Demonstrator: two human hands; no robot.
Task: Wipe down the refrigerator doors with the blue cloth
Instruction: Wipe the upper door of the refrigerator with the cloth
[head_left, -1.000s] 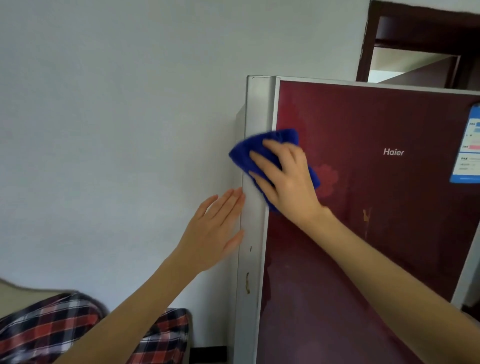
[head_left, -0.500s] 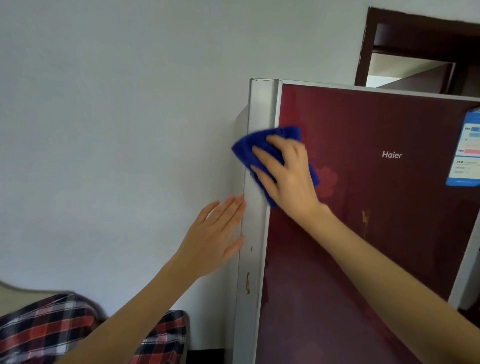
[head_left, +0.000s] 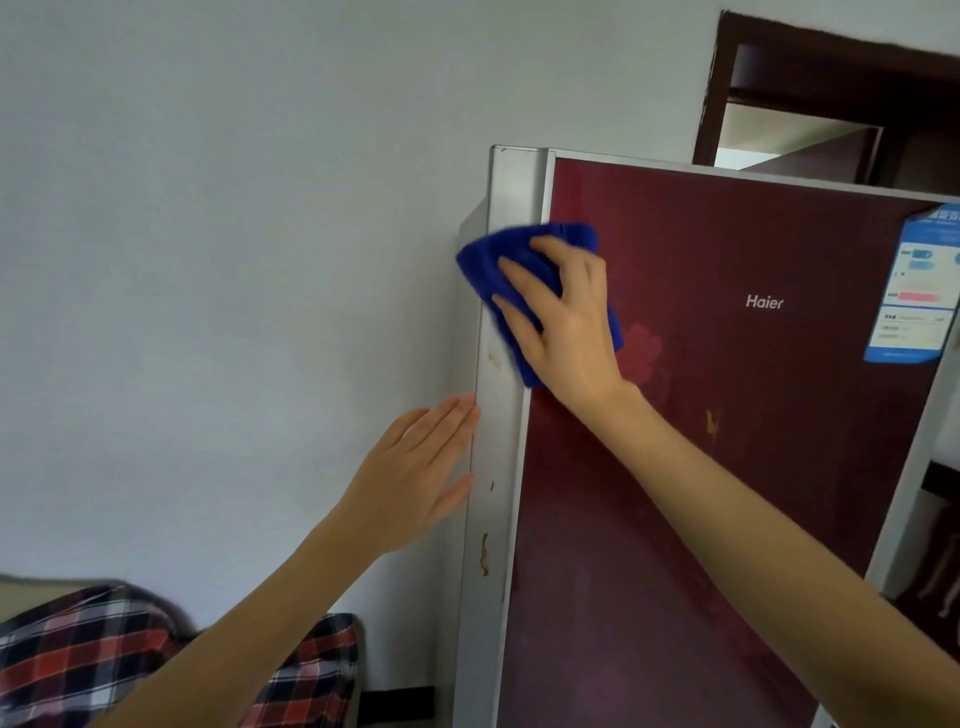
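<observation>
The right hand (head_left: 566, 322) lies flat, fingers spread, pressing the blue cloth (head_left: 524, 265) against the refrigerator door (head_left: 701, 467) at frame center. The forearm runs from the lower right corner up to the wrist. The cloth is bunched under the palm and fingers, straddling the seam between the dark red door panel and the silver side trim (head_left: 501, 364); it is pinned by pressure rather than enclosed in a fist.

The left hand (head_left: 410, 478) is released and holds nothing. Its fingers are straight and together, with the tips touching the left edge of the silver trim, below the cloth. Its forearm enters from the lower left.

Count: two hands, one cloth, one door face in view, one label.

Legible writing: "Haier" (head_left: 764, 302) in white on the door, right of center. The blue and white label (head_left: 919, 291) at the right edge carries print too small to read.

Plaid fabric (head_left: 78, 654) occupies the lower left corner. A dark door frame (head_left: 727, 67) stands in the upper right.
</observation>
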